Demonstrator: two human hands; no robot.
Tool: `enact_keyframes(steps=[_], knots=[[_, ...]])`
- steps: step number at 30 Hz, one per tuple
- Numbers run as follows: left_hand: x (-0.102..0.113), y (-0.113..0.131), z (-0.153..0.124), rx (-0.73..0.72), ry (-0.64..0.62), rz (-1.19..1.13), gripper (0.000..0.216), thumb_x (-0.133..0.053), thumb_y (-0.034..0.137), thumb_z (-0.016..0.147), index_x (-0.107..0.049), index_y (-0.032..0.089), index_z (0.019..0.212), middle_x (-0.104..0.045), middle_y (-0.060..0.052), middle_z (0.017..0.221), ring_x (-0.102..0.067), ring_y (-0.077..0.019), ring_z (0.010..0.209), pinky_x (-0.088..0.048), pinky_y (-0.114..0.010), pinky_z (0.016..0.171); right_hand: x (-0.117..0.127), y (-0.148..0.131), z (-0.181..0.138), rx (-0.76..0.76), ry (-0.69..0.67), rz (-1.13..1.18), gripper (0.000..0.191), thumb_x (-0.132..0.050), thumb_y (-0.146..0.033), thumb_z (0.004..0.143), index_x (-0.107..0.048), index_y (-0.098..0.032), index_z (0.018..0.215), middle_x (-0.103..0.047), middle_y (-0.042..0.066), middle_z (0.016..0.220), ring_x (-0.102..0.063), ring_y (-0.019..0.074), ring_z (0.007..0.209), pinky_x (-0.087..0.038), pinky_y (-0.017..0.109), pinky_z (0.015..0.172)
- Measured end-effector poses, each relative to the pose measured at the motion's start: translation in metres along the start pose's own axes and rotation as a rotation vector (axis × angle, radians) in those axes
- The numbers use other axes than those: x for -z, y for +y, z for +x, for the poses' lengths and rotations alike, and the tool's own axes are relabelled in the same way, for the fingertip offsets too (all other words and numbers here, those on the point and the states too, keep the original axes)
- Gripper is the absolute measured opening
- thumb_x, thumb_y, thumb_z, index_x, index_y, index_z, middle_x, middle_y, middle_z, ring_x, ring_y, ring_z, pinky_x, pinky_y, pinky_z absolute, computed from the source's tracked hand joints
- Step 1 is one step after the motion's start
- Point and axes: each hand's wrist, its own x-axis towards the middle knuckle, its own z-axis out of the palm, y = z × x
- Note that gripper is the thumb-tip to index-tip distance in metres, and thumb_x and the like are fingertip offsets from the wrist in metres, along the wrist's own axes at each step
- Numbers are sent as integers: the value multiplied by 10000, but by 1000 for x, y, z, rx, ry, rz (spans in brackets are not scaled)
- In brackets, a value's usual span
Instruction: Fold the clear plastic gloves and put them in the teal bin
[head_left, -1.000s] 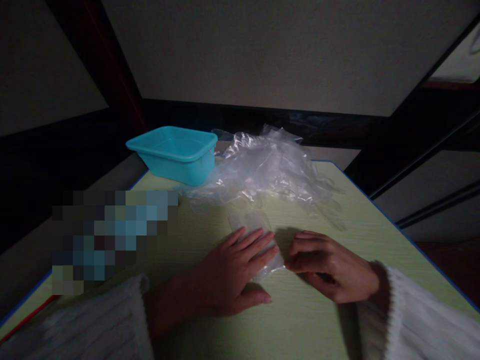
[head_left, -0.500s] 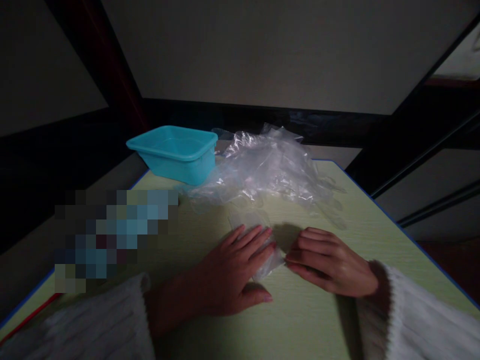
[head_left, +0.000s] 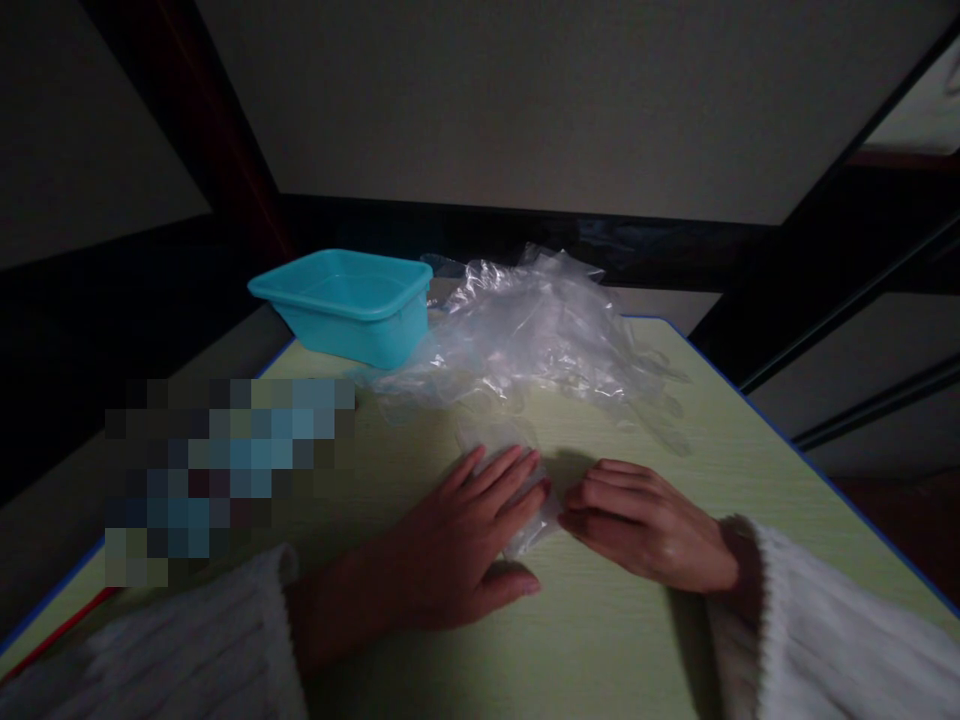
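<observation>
A clear disposable plastic glove (head_left: pixel 496 436), folded flat, lies on the table under my left hand (head_left: pixel 469 550). That hand is open, its fingers spread and pressing the plastic down. To the right, my right hand (head_left: pixel 649 520) is closed in a pinch at the glove's right edge, and the fingertips hide the pinched part. Behind both hands, a loose heap of thin clear plastic gloves (head_left: pixel 536 320) spreads over the far part of the table, some finger shapes showing at its right side.
A turquoise plastic basket (head_left: pixel 394 335) stands at the far left, touching the heap. A pixelated bluish object (head_left: pixel 255 450) lies along the left side, with a red strip (head_left: pixel 64 630) near the front left. The pale wooden table (head_left: pixel 600 660) has a blue edge.
My right hand has shifted slightly left, closer to my left hand, along with the glove's right edge. My left hand stays pressed in nearly the same place.
</observation>
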Motion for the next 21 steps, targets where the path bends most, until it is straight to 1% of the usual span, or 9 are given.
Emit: enact_keyframes(steps=[4,9,14,17,21], knots=[[1,0,1,-17,-5,-10,620,-505,451,863,-333,138,1370,-231,-160,1487,-135,-309,1381,-148,-529,1092,0,1,0,-10,11,14,270,-405,-146,942,-577,-162,734,-597,21,682,-478,132,616,-349,290,555],[4,1,2,1,-44,-10,636,-533,431,851,-330,133,1376,-227,-166,1487,-149,-325,1376,-167,-545,1080,-1,0,0,-27,20,32,291,-383,-154,949,-568,-162,725,-578,18,643,-476,131,591,-351,280,544],[2,2,1,14,-2,-7,645,-555,420,835,-347,105,1359,-205,-179,1491,-138,-328,1377,-142,-537,1090,-1,0,-1,-53,-3,30,305,-356,-166,956,-568,-169,736,-586,18,651,-483,132,586,-360,276,541],[3,2,2,-18,14,-2,626,-542,405,839,-346,106,1353,-210,-172,1492,-124,-315,1382,-125,-533,1097,-2,1,-1,-47,2,38,299,-345,-158,957,-567,-166,757,-596,24,669,-490,135,591,-367,279,543],[5,2,3,-74,-9,-16,607,-537,379,841,-341,123,1355,-252,-164,1480,-147,-311,1379,-132,-538,1094,-2,1,1,-82,9,83,305,-323,-195,970,-566,-158,789,-592,20,645,-506,137,597,-384,273,551]])
